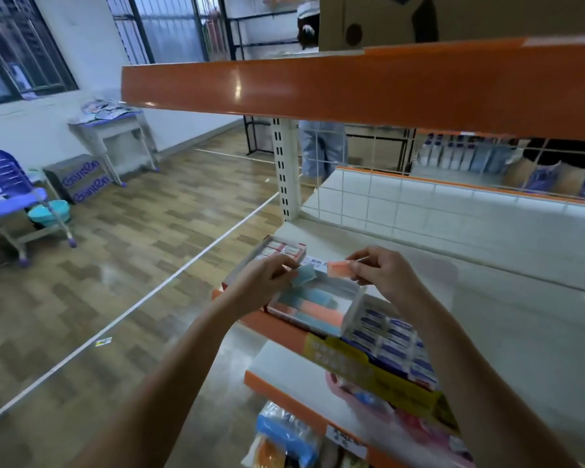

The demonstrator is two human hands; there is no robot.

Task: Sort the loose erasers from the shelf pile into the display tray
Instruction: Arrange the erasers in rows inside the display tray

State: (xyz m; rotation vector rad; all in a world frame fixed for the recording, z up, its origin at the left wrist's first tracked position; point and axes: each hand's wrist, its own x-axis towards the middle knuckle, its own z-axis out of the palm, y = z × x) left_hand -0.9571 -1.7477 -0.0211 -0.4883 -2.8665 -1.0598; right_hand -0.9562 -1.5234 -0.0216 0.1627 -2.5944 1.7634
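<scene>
At the frame's centre the left hand pinches a blue eraser and the right hand an orange eraser above the tray; both look light and firm, best held by the edges.

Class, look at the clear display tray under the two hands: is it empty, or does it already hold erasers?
It already holds erasers. Through the clear display tray blue and orange erasers lie side by side in rows on its floor.

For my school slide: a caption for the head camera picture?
Left hand holds blue eraser, right hand orange eraser, above tray.
</scene>
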